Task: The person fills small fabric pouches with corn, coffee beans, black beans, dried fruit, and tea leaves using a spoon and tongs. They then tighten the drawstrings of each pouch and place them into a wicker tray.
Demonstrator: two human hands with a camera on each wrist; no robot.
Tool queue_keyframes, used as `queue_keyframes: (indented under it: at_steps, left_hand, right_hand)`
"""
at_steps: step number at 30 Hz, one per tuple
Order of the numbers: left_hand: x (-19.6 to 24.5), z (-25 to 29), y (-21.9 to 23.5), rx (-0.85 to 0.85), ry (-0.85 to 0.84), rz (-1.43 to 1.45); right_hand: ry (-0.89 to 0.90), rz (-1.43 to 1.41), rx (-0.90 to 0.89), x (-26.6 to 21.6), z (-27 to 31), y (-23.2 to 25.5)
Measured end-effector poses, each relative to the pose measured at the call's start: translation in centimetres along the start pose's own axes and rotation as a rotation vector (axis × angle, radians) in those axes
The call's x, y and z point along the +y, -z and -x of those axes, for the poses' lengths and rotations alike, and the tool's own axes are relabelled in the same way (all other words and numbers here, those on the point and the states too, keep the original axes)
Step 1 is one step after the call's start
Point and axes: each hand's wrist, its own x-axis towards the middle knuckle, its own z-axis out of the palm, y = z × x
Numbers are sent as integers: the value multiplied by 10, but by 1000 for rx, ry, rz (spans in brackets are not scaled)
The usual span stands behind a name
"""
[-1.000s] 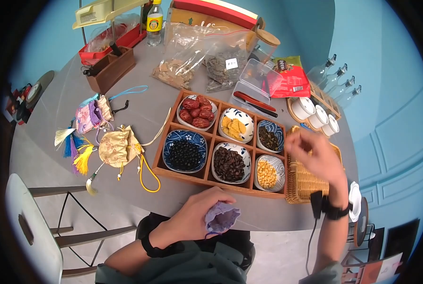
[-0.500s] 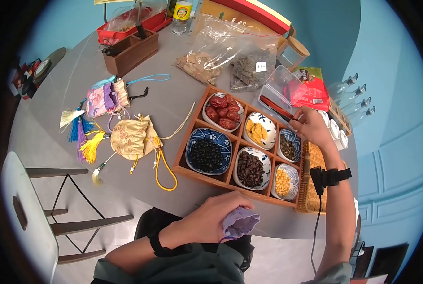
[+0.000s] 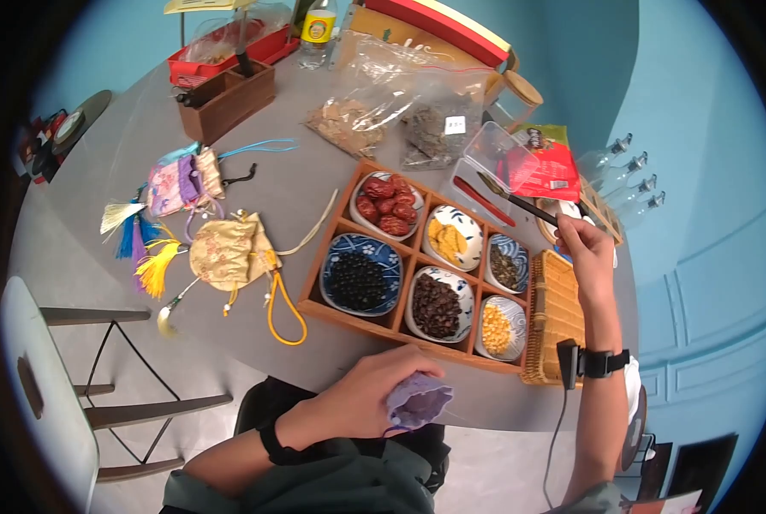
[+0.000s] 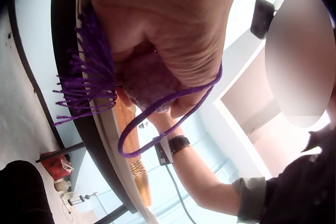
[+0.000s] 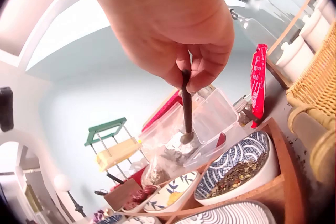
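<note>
Nearest to the body, in front of the wooden tray (image 3: 391, 336), the left hand (image 3: 348, 398) has its fingers curled around a purple pouch (image 3: 420, 404), and the mouth of this pouch is open. From it hang a purple cord (image 4: 163, 98) and a purple tassel (image 4: 89, 77).

The wooden tray has six compartments, each with one bowl. In its near row are black beans (image 3: 357, 278), dark brown beans (image 3: 437, 306) and yellow kernels (image 3: 495, 330); in its far row are red dates (image 3: 387, 206), yellow pieces (image 3: 447, 240) and dried leaves (image 3: 503, 267).

At the right side of the tray stands a wicker basket (image 3: 561, 300). Beyond this basket, the right hand (image 3: 588, 253) pinches the handle of a dark spoon (image 3: 533, 208) between thumb and fingers. The spoon reaches over the clear plastic box (image 3: 500, 150) behind the tray – I cannot tell if it touches this box. A red utensil (image 3: 484, 202) lies there too.

To the left of the tray lie a yellow pouch (image 3: 229, 253) and, a little farther, a pink pouch (image 3: 173, 186). Farther behind the tray are plastic bags (image 3: 430, 128) and a red packet (image 3: 550, 171).
</note>
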Motion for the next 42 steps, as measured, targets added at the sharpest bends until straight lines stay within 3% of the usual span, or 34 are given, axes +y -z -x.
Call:
queue_keyframes:
  at_steps: [6,14,16,20,27,34,42]
  left_hand:
    - [-1,2,2,-27,54,-2]
    - [3,0,-3,22,38,-73]
    - [2,0,-6,4,21,-95]
    - [4,-2,-11,14,38,-170]
    - [3,-1,-13,41,42,-205]
    - [2,-1,-14,48,39,-213]
    - [0,0,-9,48,29,-186]
  right_hand:
    - [-112,-368,220,-7,89,26]
    - [-3,41,419,9,229,41]
    - [261,422,436,6,242,39]
    - [504,708,355,2,246,31]
    - [628,756,328,6,230,23]
    - [630,762,226,-5,224,19]
    - [371,472,200,-6,221,18]
